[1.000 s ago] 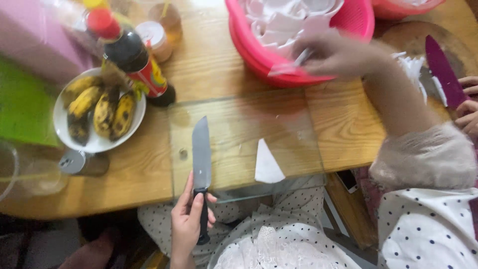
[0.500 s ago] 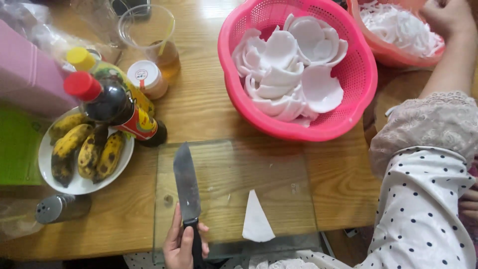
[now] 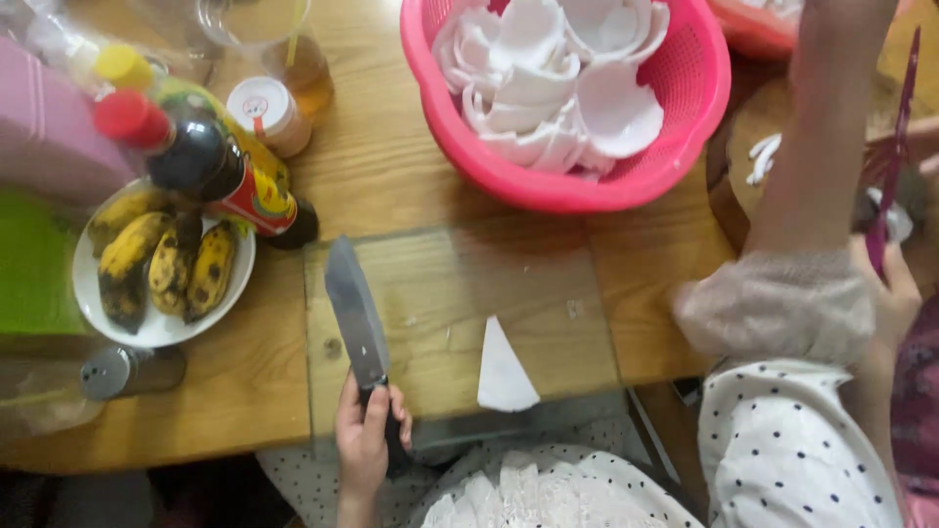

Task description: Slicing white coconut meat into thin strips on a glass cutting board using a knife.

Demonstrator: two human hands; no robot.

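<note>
- The left hand has its grip closed around the dark handle of a kitchen knife, at the near edge of the table.
- The knife's blade lies flat on a clear glass cutting board, its tip pointing away from the person.
- A white triangular piece of coconut flesh lies on the same board, just to the right of the blade and apart from it.
- The right arm reaches up past the top edge; its hand is out of view, so its grip cannot be told.
- A pink basket beyond the board holds white coconut pieces.
- At the left stand a plate of bananas and a dark sauce bottle.
- Another person's hand at the right edge holds a purple knife.
</note>
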